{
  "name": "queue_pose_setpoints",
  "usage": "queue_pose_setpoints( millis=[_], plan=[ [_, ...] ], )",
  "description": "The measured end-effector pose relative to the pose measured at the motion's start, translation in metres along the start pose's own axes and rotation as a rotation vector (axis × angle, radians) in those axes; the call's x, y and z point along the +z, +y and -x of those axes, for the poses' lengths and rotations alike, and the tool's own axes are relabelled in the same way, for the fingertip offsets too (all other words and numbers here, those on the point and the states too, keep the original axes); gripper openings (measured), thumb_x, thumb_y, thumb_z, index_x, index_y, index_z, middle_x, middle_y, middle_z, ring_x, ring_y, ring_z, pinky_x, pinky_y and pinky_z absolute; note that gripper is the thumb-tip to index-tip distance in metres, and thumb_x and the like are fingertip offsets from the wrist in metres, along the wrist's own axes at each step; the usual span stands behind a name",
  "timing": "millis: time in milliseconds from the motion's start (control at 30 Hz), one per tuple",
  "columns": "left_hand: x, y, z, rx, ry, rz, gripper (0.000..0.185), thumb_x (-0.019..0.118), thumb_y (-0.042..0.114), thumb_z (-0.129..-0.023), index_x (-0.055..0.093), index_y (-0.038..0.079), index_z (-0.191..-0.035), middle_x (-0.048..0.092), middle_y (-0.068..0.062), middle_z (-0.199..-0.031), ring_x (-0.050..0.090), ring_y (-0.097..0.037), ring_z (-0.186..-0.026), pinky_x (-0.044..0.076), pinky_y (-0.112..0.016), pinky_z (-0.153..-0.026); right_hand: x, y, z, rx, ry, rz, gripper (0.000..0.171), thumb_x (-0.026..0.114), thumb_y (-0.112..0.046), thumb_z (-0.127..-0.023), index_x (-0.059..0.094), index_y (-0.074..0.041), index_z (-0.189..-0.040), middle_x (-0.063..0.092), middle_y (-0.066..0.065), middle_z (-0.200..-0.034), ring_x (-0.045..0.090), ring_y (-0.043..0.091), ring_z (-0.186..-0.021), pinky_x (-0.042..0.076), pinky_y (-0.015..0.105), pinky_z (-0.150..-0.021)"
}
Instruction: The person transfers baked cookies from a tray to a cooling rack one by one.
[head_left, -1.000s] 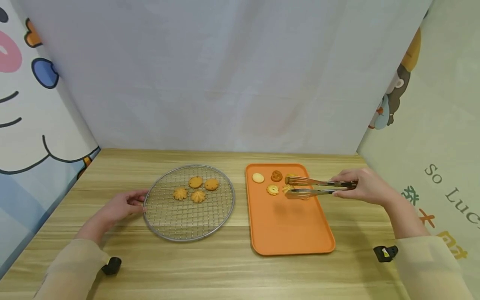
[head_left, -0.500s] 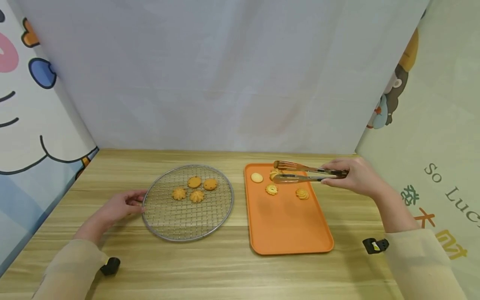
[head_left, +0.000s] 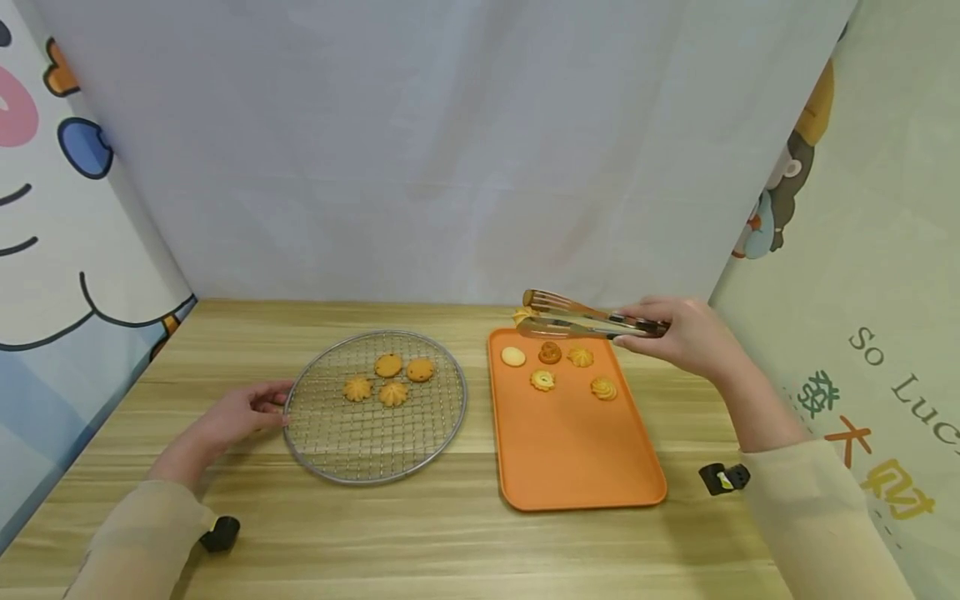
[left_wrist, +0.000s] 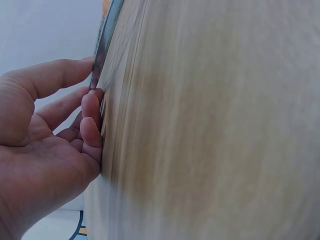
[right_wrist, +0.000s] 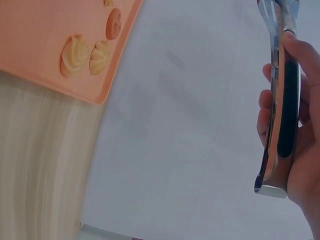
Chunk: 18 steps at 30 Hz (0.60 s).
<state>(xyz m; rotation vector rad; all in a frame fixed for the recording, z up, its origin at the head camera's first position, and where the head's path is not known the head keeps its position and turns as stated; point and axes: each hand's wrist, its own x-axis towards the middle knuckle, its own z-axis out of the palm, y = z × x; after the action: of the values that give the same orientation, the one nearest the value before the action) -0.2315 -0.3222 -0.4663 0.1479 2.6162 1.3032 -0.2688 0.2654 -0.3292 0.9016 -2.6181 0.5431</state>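
Right hand (head_left: 678, 333) curls round the tongs (right_wrist: 288, 110), thumb against one arm and fingers against the other, so that the tips stand slightly apart with a cookie (head_left: 523, 316) between them. That cookie is up in the air by the far left corner of the tray (head_left: 577, 450), its underside partly hidden by the lower arm. It looks like a small piped biscuit: light, dry and stiff, probably brittle along its ridges. A hard squeeze could chip it, so mild, even pressure across the thick middle should serve better than a nip at the edge. Smooth metal may let it slip or turn. The tongs seem springy, and their dark grips are likely the surest place to hold.

At the other side, the left hand (head_left: 243, 412) pinches the near-left rim of the rack (head_left: 367, 481) between thumb and fingertips. The rack lies on the desk (head_left: 360, 542), bearing four cookies (head_left: 393, 393); it appears rigid but light enough to skid, and its round rim offers a firm hold. Five more lie in the tray.
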Motion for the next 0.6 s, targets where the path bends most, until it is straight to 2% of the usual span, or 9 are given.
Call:
queue_pose_setpoints(
  millis=[300, 600],
  plan=[
    [0.000, 0.000, -0.001, -0.008, -0.003, -0.001, 0.065, 0.067, 0.011, -0.086, 0.036, -0.012, -0.138, 0.050, -0.027, -0.121, 0.050, -0.013, -0.093, 0.045, -0.021, -0.068, 0.011, -0.020, -0.021, -0.006, 0.018, 0.037, 0.037, 0.076, -0.029, -0.079, 0.071, -0.011, -0.112, 0.069, 0.008, -0.101, 0.056, 0.011, -0.063, 0.044, 0.030, -0.058],
    [0.000, 0.003, 0.001, -0.012, 0.005, -0.009, 0.065, 0.068, 0.013, -0.085, 0.038, -0.011, -0.138, 0.051, -0.026, -0.120, 0.051, -0.014, -0.093, 0.046, -0.022, -0.068, 0.022, -0.038, -0.042, -0.059, 0.037, 0.004, 0.038, 0.077, -0.031, -0.078, 0.072, -0.011, -0.110, 0.070, 0.008, -0.102, 0.060, 0.013, -0.065, 0.047, 0.032, -0.060]
  ],
)
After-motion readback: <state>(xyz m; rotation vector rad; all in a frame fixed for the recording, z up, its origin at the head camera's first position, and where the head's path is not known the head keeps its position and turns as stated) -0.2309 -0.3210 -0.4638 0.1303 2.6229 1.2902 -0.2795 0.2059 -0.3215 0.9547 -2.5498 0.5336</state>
